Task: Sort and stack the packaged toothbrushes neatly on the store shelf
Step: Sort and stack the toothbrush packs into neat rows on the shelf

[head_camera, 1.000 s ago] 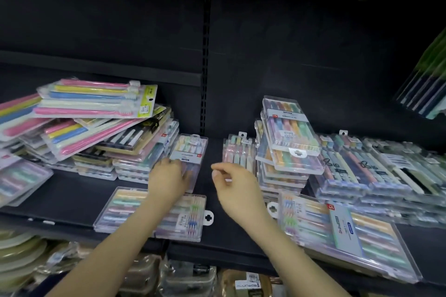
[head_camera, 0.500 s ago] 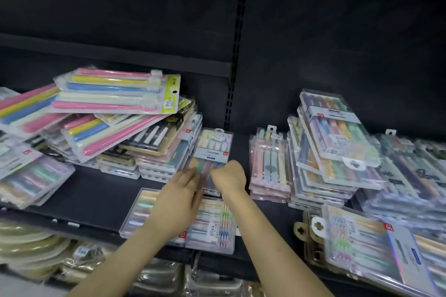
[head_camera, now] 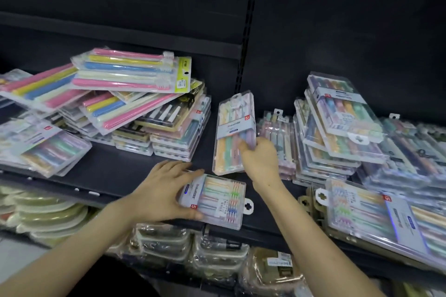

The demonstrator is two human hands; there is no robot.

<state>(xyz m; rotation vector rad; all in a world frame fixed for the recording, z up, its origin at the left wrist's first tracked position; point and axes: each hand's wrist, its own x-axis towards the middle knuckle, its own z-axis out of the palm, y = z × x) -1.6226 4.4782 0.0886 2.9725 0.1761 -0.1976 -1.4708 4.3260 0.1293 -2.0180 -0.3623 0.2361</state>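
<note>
Right hand (head_camera: 259, 159) of mine pinches the lower edge of a clear plastic five-pack of pastel toothbrushes (head_camera: 233, 135), raised at centre frame with its long axis pointing up-frame. Left hand (head_camera: 166, 190) grips a second clear pack (head_camera: 217, 200) lying crosswise at the front lip of the black metal shelf (head_camera: 125, 171); bare shelf opens just behind it.

The clear five-brush raised pack (head_camera: 233, 135) that I pinch in my right hand (head_camera: 259, 159) stands tilted, nearly upright, above the shelf (head_camera: 115, 171). Just below it the flat pack (head_camera: 217, 200) lies at the front edge, gripped by my left hand (head_camera: 161, 190). Left of it sprawl untidy heaps (head_camera: 135, 103); right of it stand leaning stacks (head_camera: 337, 128).
</note>
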